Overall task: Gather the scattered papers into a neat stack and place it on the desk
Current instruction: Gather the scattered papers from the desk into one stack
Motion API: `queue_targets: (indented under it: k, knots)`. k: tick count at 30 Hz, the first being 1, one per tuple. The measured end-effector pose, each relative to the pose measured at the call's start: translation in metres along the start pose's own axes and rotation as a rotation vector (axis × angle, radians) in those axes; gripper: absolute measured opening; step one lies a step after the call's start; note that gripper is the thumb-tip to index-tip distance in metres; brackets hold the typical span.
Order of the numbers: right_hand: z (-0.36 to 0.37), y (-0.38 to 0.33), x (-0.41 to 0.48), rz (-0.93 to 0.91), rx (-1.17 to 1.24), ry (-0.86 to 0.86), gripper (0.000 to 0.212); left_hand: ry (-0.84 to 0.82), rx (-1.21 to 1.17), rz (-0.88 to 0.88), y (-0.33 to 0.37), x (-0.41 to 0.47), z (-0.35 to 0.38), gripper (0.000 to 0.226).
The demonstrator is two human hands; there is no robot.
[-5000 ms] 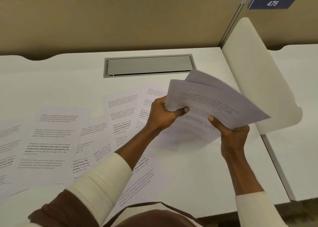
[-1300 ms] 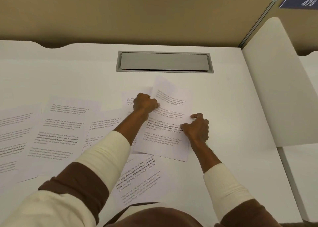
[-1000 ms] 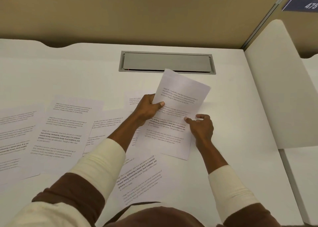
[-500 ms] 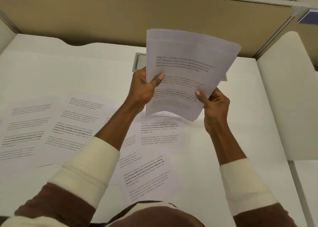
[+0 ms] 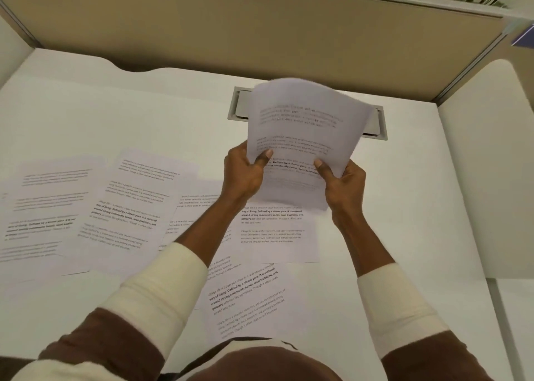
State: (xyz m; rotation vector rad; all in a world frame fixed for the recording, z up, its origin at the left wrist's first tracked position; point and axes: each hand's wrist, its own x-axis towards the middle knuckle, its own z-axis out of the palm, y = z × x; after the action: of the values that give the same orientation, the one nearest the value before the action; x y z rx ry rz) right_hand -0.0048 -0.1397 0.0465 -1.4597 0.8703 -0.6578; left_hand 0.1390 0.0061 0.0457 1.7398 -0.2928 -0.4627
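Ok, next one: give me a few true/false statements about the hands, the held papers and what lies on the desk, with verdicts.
1. The left hand and the right hand both grip the held papers above the desk. True.
2. Every paper has been gathered. False: loose sheets lie spread on the desk, left of and below the hands.
3. The held papers hide part of the grey cable hatch. True.
4. The right hand presses flat on a sheet on the desk. False: it grips the held papers' lower right edge, thumb on the front.
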Motion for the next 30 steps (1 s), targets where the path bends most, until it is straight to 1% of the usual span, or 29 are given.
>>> queue_targets:
  k: [2, 4, 5, 7, 10, 11, 13, 15, 17, 19, 20, 24, 26, 27, 28, 30]
  knots:
    - [-0.001, -0.005, 0.003, -0.045, -0.038, -0.015, 0.024, 0.077, 0.075, 0.013, 0.004, -0.003, 0.000, 0.032]
    - [-0.001, -0.003, 0.009, -0.031, -0.145, -0.037, 0.027, 0.162, 0.184, -0.077, 0.000, -0.005, 0.000, 0.031]
    - [0.000, 0.001, 0.012, 0.009, -0.214, -0.059, 0.030, 0.170, 0.251, -0.156, -0.006, -0.006, 0.001, 0.030]
    - [0.004, 0.017, 0.011, 0.129, -0.363, -0.117, 0.035, 0.139, 0.400, -0.295, -0.021, -0.011, 0.003, 0.028]
    - [0.012, 0.042, -0.001, 0.251, -0.606, -0.156, 0.044, 0.055, 0.731, -0.405, -0.040, -0.022, 0.012, 0.032]
    - [0.014, 0.049, -0.005, 0.274, -0.664, -0.162, 0.047, 0.028, 0.809, -0.440, -0.043, -0.026, 0.015, 0.034]
    - [0.018, 0.057, -0.013, 0.297, -0.800, -0.170, 0.052, 0.014, 0.863, -0.506, -0.047, -0.032, 0.021, 0.045]
    - [0.023, 0.060, -0.020, 0.286, -0.999, -0.160, 0.058, 0.037, 0.864, -0.536, -0.049, -0.035, 0.026, 0.062]
    - [0.029, 0.059, -0.028, 0.287, -1.115, -0.130, 0.063, 0.048, 0.843, -0.553, -0.045, -0.036, 0.029, 0.079]
    - [0.033, 0.056, -0.030, 0.320, -1.105, -0.099, 0.068, 0.049, 0.785, -0.583, -0.039, -0.035, 0.030, 0.093]
    - [0.034, 0.054, -0.031, 0.341, -1.078, -0.089, 0.070, 0.049, 0.760, -0.596, -0.036, -0.034, 0.029, 0.097]
    - [0.035, 0.051, -0.030, 0.376, -0.950, -0.041, 0.077, 0.079, 0.711, -0.600, -0.033, -0.027, 0.023, 0.110]
    - [0.033, 0.053, -0.028, 0.407, -0.842, -0.006, 0.080, 0.099, 0.705, -0.597, -0.032, -0.026, 0.020, 0.109]
    - [0.032, 0.055, -0.028, 0.430, -0.777, 0.011, 0.079, 0.103, 0.701, -0.591, -0.031, -0.027, 0.018, 0.101]
    - [0.030, 0.054, -0.029, 0.461, -0.708, 0.025, 0.074, 0.101, 0.677, -0.585, -0.030, -0.028, 0.016, 0.087]
    - [0.025, 0.056, -0.030, 0.493, -0.569, 0.041, 0.053, 0.084, 0.577, -0.555, -0.029, -0.033, 0.010, 0.045]
